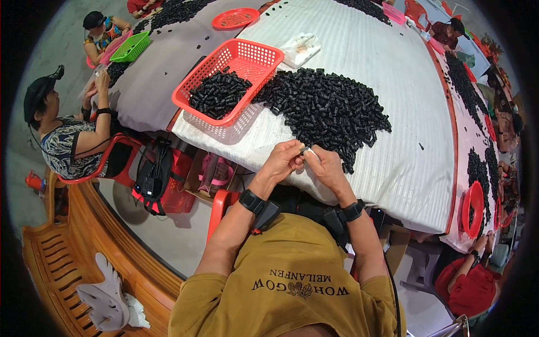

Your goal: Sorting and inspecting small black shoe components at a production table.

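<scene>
Close to the table's near edge, my left hand and my right hand meet at the fingertips, both closed in a pinch. Between them shows a small dark piece, held in my left fingers. A bit of something thin and whitish shows at my right fingertips; its kind is too small to tell. Just beyond my hands spreads a large heap of small black cylinder-like parts. Left of the heap stands a red plastic basket, with a pile of the same black parts inside.
A crumpled white plastic bag lies behind the heap on the white-covered table. Farther off is a red tray. A person works at the left, beside a green basket. A wooden bench stands at lower left.
</scene>
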`<state>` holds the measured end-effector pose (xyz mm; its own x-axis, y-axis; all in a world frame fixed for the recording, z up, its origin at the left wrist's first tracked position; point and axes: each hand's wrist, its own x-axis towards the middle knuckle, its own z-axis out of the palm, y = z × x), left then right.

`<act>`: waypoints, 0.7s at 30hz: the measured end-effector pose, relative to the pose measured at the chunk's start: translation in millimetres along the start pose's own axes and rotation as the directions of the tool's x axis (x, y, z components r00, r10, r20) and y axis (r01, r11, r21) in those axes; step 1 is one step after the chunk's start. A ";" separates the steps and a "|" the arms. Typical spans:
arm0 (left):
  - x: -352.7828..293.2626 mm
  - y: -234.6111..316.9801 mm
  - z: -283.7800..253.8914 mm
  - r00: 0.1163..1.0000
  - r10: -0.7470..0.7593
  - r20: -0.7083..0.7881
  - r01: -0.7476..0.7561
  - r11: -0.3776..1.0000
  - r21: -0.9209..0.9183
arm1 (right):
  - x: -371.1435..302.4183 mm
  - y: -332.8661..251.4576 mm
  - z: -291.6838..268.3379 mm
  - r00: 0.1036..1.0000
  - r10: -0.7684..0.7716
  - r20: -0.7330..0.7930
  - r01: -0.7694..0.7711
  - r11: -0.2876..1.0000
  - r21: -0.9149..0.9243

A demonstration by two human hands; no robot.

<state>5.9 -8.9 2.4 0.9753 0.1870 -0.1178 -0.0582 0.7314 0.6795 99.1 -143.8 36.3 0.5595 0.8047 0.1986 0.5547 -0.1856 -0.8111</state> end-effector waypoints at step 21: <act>-1.7 1.6 2.6 1.000 0.002 -0.007 -0.003 0.994 -0.111 | 1.2 -1.6 -1.3 0.999 0.042 -0.034 -0.039 0.995 0.096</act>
<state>4.7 -9.7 5.5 0.9737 0.1930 -0.1210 -0.0844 0.7992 0.5952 99.7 -143.3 38.5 0.6031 0.7765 0.1828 0.4712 -0.1619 -0.8670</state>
